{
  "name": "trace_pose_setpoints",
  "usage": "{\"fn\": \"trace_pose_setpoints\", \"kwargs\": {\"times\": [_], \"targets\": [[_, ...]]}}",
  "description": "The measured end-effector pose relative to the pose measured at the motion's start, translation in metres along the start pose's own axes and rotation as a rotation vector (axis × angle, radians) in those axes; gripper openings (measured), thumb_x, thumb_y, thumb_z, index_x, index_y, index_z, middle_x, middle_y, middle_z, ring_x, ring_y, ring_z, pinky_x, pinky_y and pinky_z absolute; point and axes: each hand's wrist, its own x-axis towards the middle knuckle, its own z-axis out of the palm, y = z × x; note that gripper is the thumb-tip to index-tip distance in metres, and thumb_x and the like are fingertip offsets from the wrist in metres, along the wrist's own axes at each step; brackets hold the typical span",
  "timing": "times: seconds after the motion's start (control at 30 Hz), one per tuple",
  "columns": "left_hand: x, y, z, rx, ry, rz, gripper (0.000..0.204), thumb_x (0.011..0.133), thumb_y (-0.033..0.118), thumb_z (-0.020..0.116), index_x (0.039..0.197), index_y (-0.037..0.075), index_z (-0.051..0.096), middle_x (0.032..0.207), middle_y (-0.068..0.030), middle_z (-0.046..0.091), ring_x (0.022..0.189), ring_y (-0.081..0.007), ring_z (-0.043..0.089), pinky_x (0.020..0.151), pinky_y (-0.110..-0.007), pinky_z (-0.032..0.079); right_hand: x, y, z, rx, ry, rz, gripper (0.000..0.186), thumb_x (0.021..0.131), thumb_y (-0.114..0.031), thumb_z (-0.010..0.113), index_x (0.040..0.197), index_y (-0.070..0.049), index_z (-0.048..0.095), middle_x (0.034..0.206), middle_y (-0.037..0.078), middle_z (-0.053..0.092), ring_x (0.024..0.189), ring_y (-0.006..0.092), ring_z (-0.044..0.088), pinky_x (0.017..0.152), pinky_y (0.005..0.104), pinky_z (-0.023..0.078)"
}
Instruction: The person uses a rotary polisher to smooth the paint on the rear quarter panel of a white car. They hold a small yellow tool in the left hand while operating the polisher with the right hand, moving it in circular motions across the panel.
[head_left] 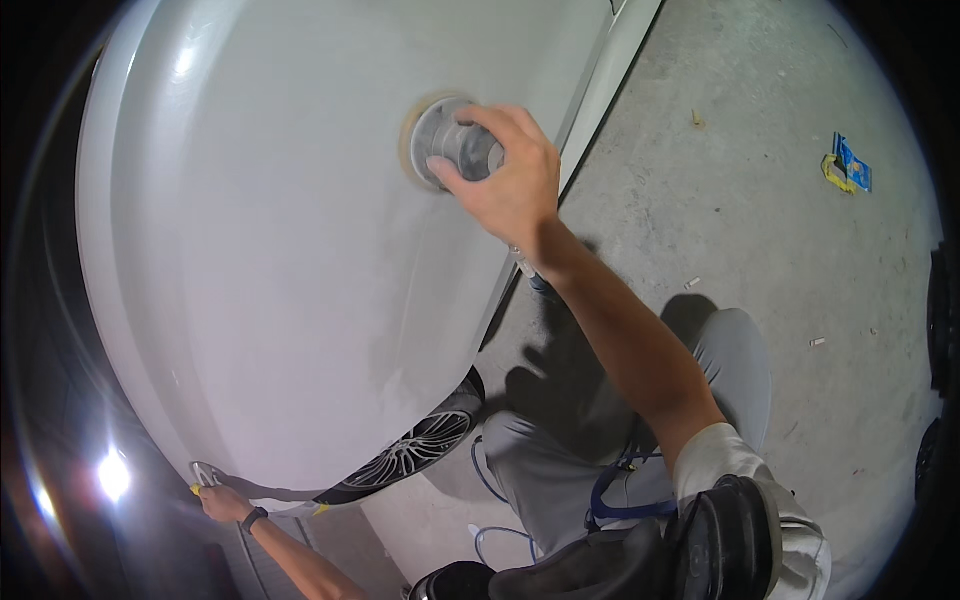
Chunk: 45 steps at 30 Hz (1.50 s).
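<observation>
the grip of the right hand (515,165) is closed around a round grey sander (458,140), its body pinched between the thumb on the near side and the fingers curled over the far side. the sander is held on the broad pale car panel (280,250), right of the panel's middle, and its tan-edged disc (407,145) seems to be kept flat there so that pressure is spread evenly. the body is probably cupped from above so that it can be steered by the wrist alone. a hose fitting (524,265) is seen under the wrist, apparently led off behind the hand to be kept clear of the surface.

the left hand (222,503) is placed at the panel's lower left edge, by a shiny rounded fitting (207,472), perhaps for balance; whether its fingers are pinched on the small yellow piece (196,489) there cannot be told.

farther out, a spoked wheel (430,445) is partly covered by the panel, blue hose (483,470) is looped beside the bent knees, and a blue wrapper (852,165) is seen on the concrete floor (790,240).
</observation>
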Motion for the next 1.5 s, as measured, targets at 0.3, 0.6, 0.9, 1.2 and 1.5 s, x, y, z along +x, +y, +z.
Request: {"fn": "trace_pose_setpoints", "kwargs": {"times": [0.3,0.6,0.9,1.2,1.5], "targets": [[0.000,0.010,-0.018,0.143,-0.002,0.227,0.025,0.102,0.015,0.056,0.100,-0.001,0.075,0.098,-0.0251,0.079,0.088,-0.0451,0.074,0.077,-0.056,0.057,-0.076,-0.009,0.009,0.106,-0.081,-0.155,0.046,0.072,-0.021,0.098,0.115,-0.017,0.082,0.118,0.008,0.072,0.100,0.0278,0.075,0.085,0.0392,0.064],[-0.007,0.035,-0.039,-0.179,-0.048,-0.144,0.039,0.109,0.024,0.053,0.101,-0.007,0.074,0.094,-0.0287,0.077,0.092,-0.0474,0.074,0.077,-0.056,0.058,-0.025,0.023,-0.002,0.046,0.026,-0.101,0.042,0.074,-0.024,0.096,0.113,-0.017,0.081,0.118,0.005,0.071,0.086,0.0240,0.074,0.074,0.0375,0.064],[0.004,0.009,-0.018,0.014,0.032,0.153,0.044,0.112,0.026,0.047,0.101,-0.005,0.075,0.096,-0.0299,0.077,0.084,-0.0519,0.073,0.072,-0.059,0.057,-0.087,0.011,0.010,0.050,-0.121,-0.263,0.042,0.072,-0.022,0.097,0.111,-0.018,0.082,0.120,0.007,0.073,0.096,0.0262,0.076,0.081,0.0348,0.065],[-0.001,0.018,-0.026,-0.052,0.004,0.065,0.049,0.111,0.030,0.046,0.104,-0.008,0.076,0.104,-0.0305,0.077,0.095,-0.0535,0.071,0.081,-0.061,0.056,0.008,0.035,-0.015,-0.048,0.015,-0.150,0.048,0.072,-0.020,0.099,0.116,-0.014,0.080,0.121,0.008,0.073,0.097,0.0260,0.076,0.080,0.0361,0.065],[0.005,0.011,-0.026,-0.049,-0.032,0.052,0.041,0.106,0.025,0.047,0.104,-0.005,0.076,0.103,-0.0310,0.077,0.095,-0.0545,0.071,0.082,-0.063,0.055,-0.174,-0.001,0.028,0.106,-0.094,-0.407,0.039,0.066,-0.018,0.093,0.103,-0.024,0.084,0.116,0.004,0.071,0.081,0.0207,0.073,0.069,0.0331,0.063]]}}
